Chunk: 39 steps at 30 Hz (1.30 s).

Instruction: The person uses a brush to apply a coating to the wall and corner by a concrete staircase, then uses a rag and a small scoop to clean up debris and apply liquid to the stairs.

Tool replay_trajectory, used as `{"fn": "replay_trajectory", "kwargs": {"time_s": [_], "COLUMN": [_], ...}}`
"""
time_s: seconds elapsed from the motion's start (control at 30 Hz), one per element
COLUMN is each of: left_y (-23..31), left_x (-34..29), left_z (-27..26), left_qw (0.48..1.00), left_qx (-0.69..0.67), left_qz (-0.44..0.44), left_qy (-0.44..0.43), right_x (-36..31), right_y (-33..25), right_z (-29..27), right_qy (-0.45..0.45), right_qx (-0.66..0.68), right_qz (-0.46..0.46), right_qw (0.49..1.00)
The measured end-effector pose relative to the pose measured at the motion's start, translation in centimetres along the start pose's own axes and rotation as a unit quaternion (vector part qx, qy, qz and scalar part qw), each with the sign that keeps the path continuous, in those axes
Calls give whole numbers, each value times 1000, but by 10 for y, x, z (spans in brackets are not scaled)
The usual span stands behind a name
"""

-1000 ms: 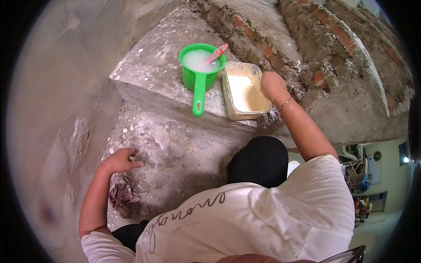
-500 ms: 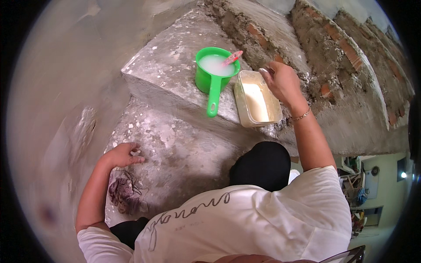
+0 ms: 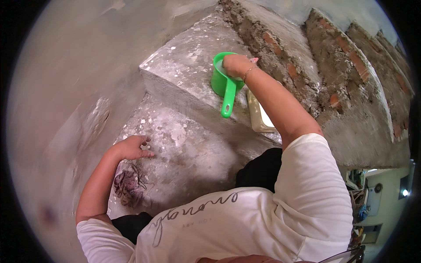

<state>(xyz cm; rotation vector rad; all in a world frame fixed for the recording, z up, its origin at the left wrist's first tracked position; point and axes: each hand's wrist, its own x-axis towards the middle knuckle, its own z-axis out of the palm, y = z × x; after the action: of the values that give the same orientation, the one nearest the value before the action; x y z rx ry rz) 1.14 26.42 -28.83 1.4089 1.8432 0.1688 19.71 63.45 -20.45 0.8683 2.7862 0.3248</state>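
My right hand (image 3: 238,65) reaches into a green plastic dipper (image 3: 228,95) that stands on the upper step and holds cloudy whitish liquid. Its fingers are hidden inside the rim. The pinkish-red end of a stick-like tool (image 3: 254,60) shows just past the hand. Beside the dipper, a rectangular plastic tub (image 3: 258,116) with cream-white contents is partly covered by my right forearm. My left hand (image 3: 133,147) hovers at or rests on the lower step with its fingers apart and nothing in them. A crumpled purplish rag (image 3: 128,186) lies below that hand.
Rough concrete steps (image 3: 193,61) with exposed brick and loose mortar rise to the upper right. A smeared grey plaster wall (image 3: 74,87) runs along the left. My dark-clad knee (image 3: 258,171) is close below the tub. Shelving with clutter shows at the lower right.
My right hand has moved left from above the tub into the green dipper. The view has shifted slightly, while my left hand keeps its place and pose.
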Motion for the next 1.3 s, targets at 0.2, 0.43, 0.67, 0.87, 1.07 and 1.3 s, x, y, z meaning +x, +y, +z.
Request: {"fn": "replay_trajectory", "kwargs": {"time_s": [0.2, 0.43, 0.67, 0.87, 1.07, 1.3], "left_y": [-17, -17, -16, -21, -20, -5], "left_x": [-6, -6, -3, -2, -1, 1], "left_z": [3, 3, 3, 5, 4, -17], "left_qw": [1000, 1000, 1000, 1000, 990, 731], "left_qx": [6, -7, -5, -15, -137, -676], "left_qz": [-7, -4, 13, 4, 11, 67], "left_qy": [0, -1, 0, -6, -36, -63], "right_x": [19, 26, 30, 15, -10, -8], "right_y": [3, 25, 16, 17, 26, 9], "right_z": [14, 15, 20, -10, -56, -42], "right_qy": [-16, 8, -53, -64, -113, 21], "right_qx": [30, -50, 70, 134, 351, 271], "right_qz": [-24, -133, -64, -31, 13, 11], "right_qw": [999, 990, 994, 988, 930, 962]}}
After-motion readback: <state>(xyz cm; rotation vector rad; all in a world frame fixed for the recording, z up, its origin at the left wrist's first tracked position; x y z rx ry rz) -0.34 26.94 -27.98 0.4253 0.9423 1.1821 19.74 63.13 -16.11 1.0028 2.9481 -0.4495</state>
